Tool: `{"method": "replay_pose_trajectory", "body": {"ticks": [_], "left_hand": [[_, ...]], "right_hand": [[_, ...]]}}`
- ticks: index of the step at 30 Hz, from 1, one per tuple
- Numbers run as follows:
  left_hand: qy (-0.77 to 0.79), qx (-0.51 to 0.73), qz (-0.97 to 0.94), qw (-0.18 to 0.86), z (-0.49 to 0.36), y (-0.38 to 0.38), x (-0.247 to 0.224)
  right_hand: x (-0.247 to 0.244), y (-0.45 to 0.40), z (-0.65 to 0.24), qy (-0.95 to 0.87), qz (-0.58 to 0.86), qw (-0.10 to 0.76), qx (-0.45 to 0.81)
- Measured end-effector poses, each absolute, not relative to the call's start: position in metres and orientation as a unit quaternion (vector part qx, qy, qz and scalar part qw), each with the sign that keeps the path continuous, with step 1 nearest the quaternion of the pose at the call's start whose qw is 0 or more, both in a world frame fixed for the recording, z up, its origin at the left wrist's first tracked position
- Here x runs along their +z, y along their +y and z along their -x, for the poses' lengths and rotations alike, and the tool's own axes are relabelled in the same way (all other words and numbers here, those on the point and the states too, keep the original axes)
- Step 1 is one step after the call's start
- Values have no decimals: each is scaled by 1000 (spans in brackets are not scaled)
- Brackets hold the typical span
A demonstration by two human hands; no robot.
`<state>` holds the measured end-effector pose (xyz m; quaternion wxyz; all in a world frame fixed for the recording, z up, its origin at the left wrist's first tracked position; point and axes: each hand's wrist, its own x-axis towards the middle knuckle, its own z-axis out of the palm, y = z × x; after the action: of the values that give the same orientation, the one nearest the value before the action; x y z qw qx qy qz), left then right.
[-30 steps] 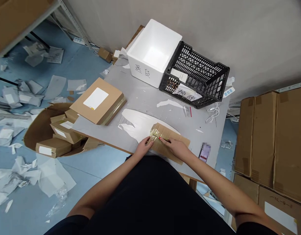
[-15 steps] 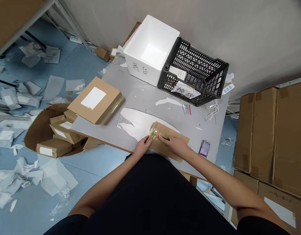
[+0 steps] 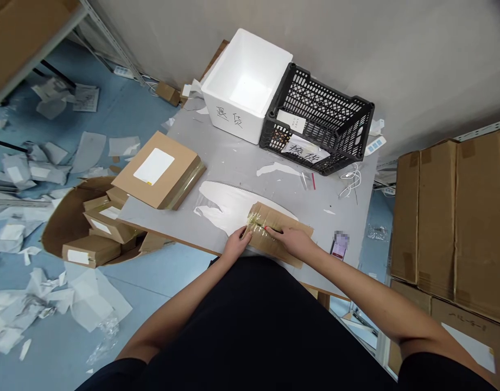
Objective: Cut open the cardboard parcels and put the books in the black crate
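A flat brown cardboard package (image 3: 274, 247) with shiny clear tape across its left part lies at the table's front edge. My left hand (image 3: 235, 243) grips the package's left edge, fingers curled at the corner. My right hand (image 3: 292, 239) is over the taped part, closed round a small red thing (image 3: 266, 228) whose tip touches the tape; most of it is hidden by the fingers. A white patch (image 3: 229, 203) of the tabletop shows behind the package. To the right of my right hand lies a phone (image 3: 339, 245).
On the grey table (image 3: 176, 228) are a large labelled carton (image 3: 168, 157), a white foam box (image 3: 233, 127) and a black plastic crate (image 3: 355, 130). An open carton of boxes (image 3: 56, 228) stands on the floor at left. Tall cartons (image 3: 437, 217) are stacked at right.
My right hand and the red thing have shifted very slightly right along the tape. My left hand keeps its hold. The camera view has moved a little.
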<state>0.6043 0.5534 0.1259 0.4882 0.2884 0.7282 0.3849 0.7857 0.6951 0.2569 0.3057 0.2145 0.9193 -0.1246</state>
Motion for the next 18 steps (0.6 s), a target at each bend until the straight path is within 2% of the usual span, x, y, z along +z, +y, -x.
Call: {"method": "replay_pose_trajectory", "body": {"ticks": [4,18], "left_hand": [[731,385,-287,484,-605,553,126],[745,364,-284,482,-605,554,129]], "right_hand": [[256,693,-793,919,-225,297,-128],[269,684,-871,897,-261,346,-88]]}}
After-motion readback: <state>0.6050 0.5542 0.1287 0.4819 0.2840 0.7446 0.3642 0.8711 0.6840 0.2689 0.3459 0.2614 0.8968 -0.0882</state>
